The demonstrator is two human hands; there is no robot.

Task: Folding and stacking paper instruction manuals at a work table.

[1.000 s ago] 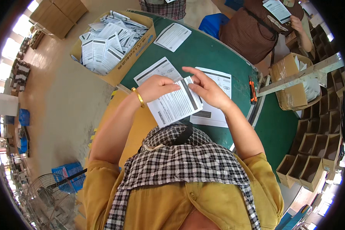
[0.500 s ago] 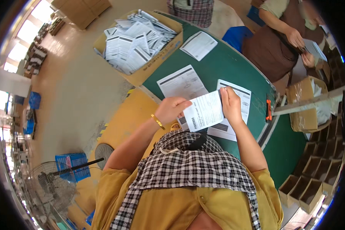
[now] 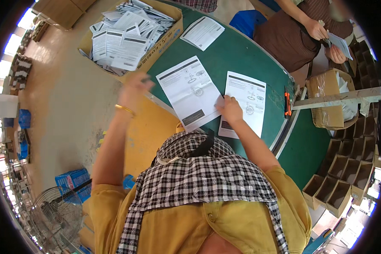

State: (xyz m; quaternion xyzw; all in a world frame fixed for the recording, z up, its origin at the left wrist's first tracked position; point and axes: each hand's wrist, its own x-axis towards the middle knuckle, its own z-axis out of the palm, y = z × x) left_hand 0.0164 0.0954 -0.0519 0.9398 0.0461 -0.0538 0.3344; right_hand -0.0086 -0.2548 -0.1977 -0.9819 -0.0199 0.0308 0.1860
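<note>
My left hand, smeared by motion, is beside the near edge of a cardboard box heaped with folded printed leaflets. Whether its fingers hold anything does not show. On the green table, my right hand grips the right edge of an unfolded instruction sheet with line drawings. That sheet lies tilted and reaches the near table edge. A second instruction sheet lies to its right, partly beneath my right wrist.
Folded leaflets lie farther back on the table. An orange-and-black cutter is by the right edge, near a metal bar. A co-worker's hands hold a paper across the table. A fan stands at lower left.
The folded leaflet is out of sight between my hands. My left hand has moved left to the box; my right hand has moved down to the left sheet's edge. The view has shifted.
</note>
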